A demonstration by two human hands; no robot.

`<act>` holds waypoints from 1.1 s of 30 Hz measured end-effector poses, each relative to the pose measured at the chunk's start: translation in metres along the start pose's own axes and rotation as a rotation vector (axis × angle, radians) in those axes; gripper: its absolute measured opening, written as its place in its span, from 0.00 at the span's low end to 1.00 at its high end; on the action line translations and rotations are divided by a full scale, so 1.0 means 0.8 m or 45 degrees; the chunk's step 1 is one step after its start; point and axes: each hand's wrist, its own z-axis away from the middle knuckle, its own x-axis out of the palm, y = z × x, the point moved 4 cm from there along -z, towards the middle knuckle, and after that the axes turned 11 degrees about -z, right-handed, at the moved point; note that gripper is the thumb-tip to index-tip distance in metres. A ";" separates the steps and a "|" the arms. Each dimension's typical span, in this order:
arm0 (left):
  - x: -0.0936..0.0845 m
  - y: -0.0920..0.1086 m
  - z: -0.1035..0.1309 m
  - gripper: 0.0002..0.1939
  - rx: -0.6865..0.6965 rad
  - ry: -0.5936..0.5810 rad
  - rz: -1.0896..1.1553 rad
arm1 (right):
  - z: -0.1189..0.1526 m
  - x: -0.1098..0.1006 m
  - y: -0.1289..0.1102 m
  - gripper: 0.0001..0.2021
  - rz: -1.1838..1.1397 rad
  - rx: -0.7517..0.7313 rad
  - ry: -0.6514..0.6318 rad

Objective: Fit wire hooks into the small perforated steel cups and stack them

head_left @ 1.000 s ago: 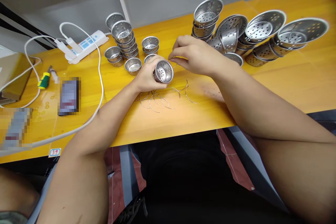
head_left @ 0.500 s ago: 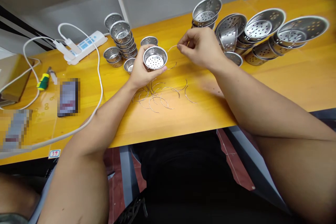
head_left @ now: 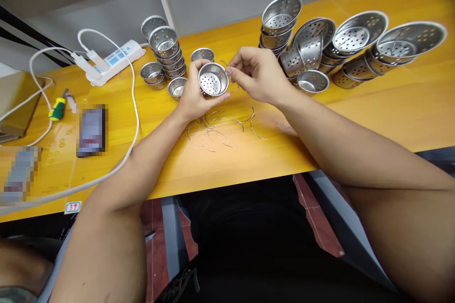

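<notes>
My left hand point(head_left: 194, 94) is wrapped round a small perforated metal cup point(head_left: 213, 79), its open top tilted toward me. Just right of the cup's rim, my right hand point(head_left: 254, 73) pinches a thin curved wire point(head_left: 223, 62) between thumb and forefinger. The wire's end lies close by the rim; whether it touches cannot be made out. Below both hands, several loose curved wires point(head_left: 215, 131) lie scattered on the yellow table point(head_left: 249, 163).
Stacked metal cups point(head_left: 166, 43) stand behind my left hand. More stacks point(head_left: 355, 40) stand at the right. On the left are a power strip point(head_left: 119, 61) with white cables, a green-yellow tool point(head_left: 57, 110) and two blurred-out devices point(head_left: 91, 131).
My right hand has moved left and slightly down, bringing the wire up to the cup. The cup in my left hand has shifted slightly right.
</notes>
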 end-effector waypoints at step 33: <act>-0.005 0.026 0.002 0.60 -0.043 0.012 -0.011 | 0.011 0.033 0.001 0.17 0.032 -0.005 0.155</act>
